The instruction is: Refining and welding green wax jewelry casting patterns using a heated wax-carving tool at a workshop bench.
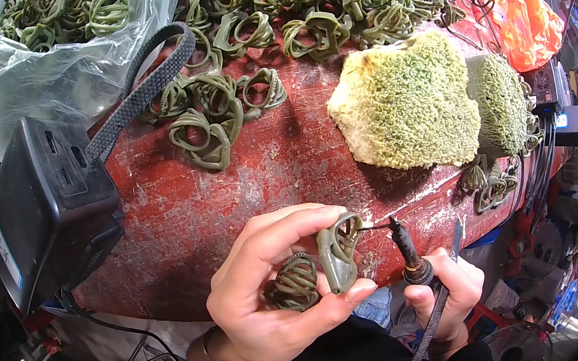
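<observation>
Between its thumb and fingertips, my left hand (pixel 266 280) holds an olive-green looped piece (pixel 340 254) that looks like moulded wax. A second, ribbed green piece (pixel 295 281) rests in the same palm. My right hand (pixel 449 291) is closed around a soldering-iron-like tool (pixel 408 249) with a dark shaft and a thin bent tip. That tip meets or nearly meets the right edge of the looped piece; exact contact is unclear. A narrow flat metal blade (pixel 457 239) also sticks up from my right hand. A grey braided cord (pixel 428 329) runs down past the hand.
The worn red table (pixel 171 234) carries a heap of similar green pieces (pixel 308 0) and a smaller cluster (pixel 209 114). A rough yellow-green sponge-like block (pixel 408 105) lies right of centre. At left are a black box with a strap (pixel 58 191) and a clear plastic bag (pixel 10 87). An orange bag (pixel 521 18) sits far right.
</observation>
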Tool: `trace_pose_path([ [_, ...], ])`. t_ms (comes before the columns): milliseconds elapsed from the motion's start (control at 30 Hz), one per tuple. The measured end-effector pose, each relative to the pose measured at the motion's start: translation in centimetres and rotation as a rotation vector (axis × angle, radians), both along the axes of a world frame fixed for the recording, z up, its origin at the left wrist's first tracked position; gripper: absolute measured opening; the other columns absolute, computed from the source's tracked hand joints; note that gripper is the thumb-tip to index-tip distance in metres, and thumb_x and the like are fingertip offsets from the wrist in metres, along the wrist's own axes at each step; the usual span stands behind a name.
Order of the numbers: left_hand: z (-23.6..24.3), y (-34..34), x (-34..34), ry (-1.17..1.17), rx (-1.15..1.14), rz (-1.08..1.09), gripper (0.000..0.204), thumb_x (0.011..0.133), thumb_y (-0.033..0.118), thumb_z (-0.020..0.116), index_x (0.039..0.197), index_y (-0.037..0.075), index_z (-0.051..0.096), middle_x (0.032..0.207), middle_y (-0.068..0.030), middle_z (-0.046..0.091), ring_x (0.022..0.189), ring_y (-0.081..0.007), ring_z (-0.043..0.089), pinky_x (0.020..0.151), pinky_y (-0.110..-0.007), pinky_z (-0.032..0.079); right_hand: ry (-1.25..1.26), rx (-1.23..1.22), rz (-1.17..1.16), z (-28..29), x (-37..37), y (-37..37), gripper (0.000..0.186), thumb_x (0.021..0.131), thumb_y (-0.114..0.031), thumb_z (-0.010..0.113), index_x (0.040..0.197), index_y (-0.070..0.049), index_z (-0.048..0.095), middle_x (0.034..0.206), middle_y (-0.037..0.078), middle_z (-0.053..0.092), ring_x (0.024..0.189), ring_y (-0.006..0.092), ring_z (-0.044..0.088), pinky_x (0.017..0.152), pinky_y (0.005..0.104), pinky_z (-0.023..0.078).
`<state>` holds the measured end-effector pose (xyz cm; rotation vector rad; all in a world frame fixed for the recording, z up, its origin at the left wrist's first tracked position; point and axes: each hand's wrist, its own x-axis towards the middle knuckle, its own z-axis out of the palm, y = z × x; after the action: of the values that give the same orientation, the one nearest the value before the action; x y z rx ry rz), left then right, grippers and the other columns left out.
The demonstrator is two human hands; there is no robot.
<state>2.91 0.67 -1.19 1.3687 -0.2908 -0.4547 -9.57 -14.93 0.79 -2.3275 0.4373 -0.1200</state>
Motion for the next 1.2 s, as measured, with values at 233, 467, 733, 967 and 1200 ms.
trace_pose_path([
  [233,0.0,0.0,0.0,0.029,-0.011,0.003,0.051,0.061,0.002,0.078,0.106,-0.004,0.056,0.104,-0.0164,0.058,0.092,-0.0191,0.058,0.076,-0.028,0.048,0.006,0.139,-0.106,-0.9,-0.9,0.1,0.036,0.072,-0.032,0.073,0.078,0.002,0.061,0.060,0.009,0.056,0.050,0.0218,0.056,0.048,0.0278,0.044],
  [467,0.2,0.1,-0.1,0.050,0.015,-0.001,0.050,0.062,0.003,0.078,0.106,-0.004,0.056,0.103,-0.0153,0.057,0.090,-0.0174,0.058,0.075,-0.027,0.048,-0.026,0.083,-0.079,-0.9,-0.8,0.1,0.036,0.072,-0.032,0.072,0.079,0.002,0.061,0.059,0.009,0.055,0.049,0.0215,0.056,0.047,0.0277,0.044],
  [733,-0.3,0.2,-0.3,0.026,0.037,-0.016,0.055,0.071,0.023,0.074,0.105,-0.010,0.048,0.094,-0.0184,0.055,0.056,-0.0179,0.061,0.048,-0.025,0.053,-0.030,0.082,-0.066,-0.9,-0.6,0.1,0.036,0.072,-0.032,0.072,0.078,0.002,0.061,0.059,0.010,0.054,0.049,0.0217,0.055,0.047,0.0276,0.043],
  [967,-0.1,0.0,-0.6,0.089,0.033,0.022,0.060,0.071,0.029,0.075,0.104,-0.011,0.047,0.091,-0.0208,0.058,0.053,-0.0157,0.060,0.048,-0.025,0.053,-0.040,0.051,-0.029,-0.5,-0.2,0.0,0.035,0.072,-0.030,0.072,0.077,0.003,0.061,0.059,0.009,0.054,0.049,0.0218,0.055,0.047,0.0278,0.043],
  [1200,0.2,-0.2,-0.6,0.138,0.021,0.044,0.061,0.071,0.032,0.075,0.104,-0.011,0.047,0.092,-0.0213,0.058,0.055,-0.0174,0.061,0.046,-0.024,0.052,-0.032,0.045,-0.026,-0.5,-0.2,0.0,0.035,0.072,-0.030,0.073,0.077,0.003,0.061,0.059,0.009,0.054,0.049,0.0217,0.055,0.047,0.0279,0.043],
])
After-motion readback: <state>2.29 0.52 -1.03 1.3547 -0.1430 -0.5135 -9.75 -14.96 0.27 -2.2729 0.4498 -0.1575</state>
